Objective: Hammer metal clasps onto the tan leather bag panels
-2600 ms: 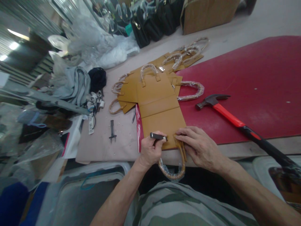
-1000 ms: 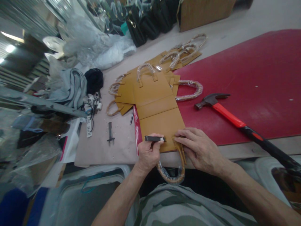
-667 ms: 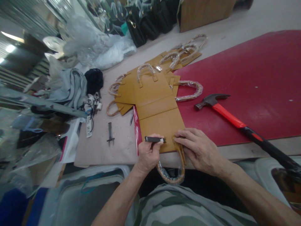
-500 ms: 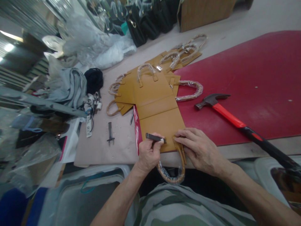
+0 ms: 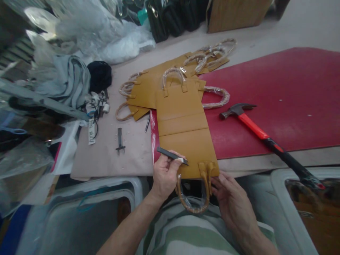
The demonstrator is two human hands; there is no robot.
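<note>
My left hand [image 5: 166, 176] is closed around a dark, flat metal punch [image 5: 170, 154], which lies slanted over the near end of a tan leather bag panel [image 5: 183, 125]. A light patch shows near the punch's tip. Past the panel's near edge hangs a plastic-wrapped loop handle [image 5: 195, 209]; its right end is on the leather, while my left hand hides part of its left end. Beside the panel's near right corner, my right hand [image 5: 233, 202] has its fingers loosely extended, the tips partly hidden by the handle. A second wrapped handle [image 5: 174, 72] is at the panel's far end.
A claw hammer [image 5: 255, 127] lies on the red mat [image 5: 281, 99] at right. A two-pronged tool [image 5: 120, 140] and a thin pen-like tool [image 5: 147, 124] lie at left. More tan panels [image 5: 143, 90] are piled behind. Plastic bins [image 5: 139, 186] stand below the table's edge.
My right hand has come off the handle's end and drawn back toward me. The panel has turned slightly and its near end shifted right. My left hand still grips the punch.
</note>
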